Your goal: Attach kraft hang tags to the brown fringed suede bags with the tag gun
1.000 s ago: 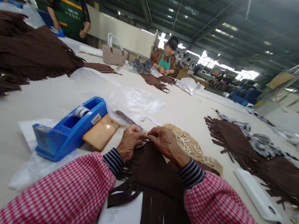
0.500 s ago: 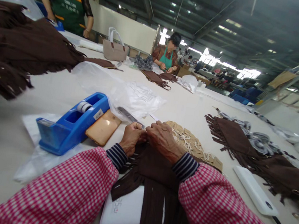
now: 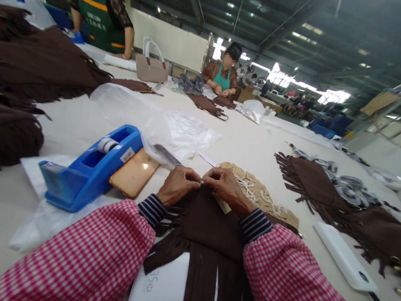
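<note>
A dark brown fringed bag (image 3: pixel 212 225) lies in front of me, its fringe hanging over a white box (image 3: pixel 161 285). At the bag's upper edge my left hand (image 3: pixel 180 185) and my right hand (image 3: pixel 227 187) nearly meet, fingertips pinched on something small and pale that I cannot make out. Below my right hand's fingers a tan tag (image 3: pixel 223 205) shows against the bag. Just behind the right hand is a pile of tan tags with white strings (image 3: pixel 258 192).
To the left stand a blue tape dispenser (image 3: pixel 88 166), an orange-gold phone (image 3: pixel 134 173) and a metal blade (image 3: pixel 165 155). Brown fringed bags (image 3: pixel 33 60) lie on both sides. A white device (image 3: pixel 344 257) with a black cable is right. Two people stand across the table.
Both hands have turned and their fingertips have come together in pinches. A tan tag now shows under my right hand. The person at the far left leans further over the table.
</note>
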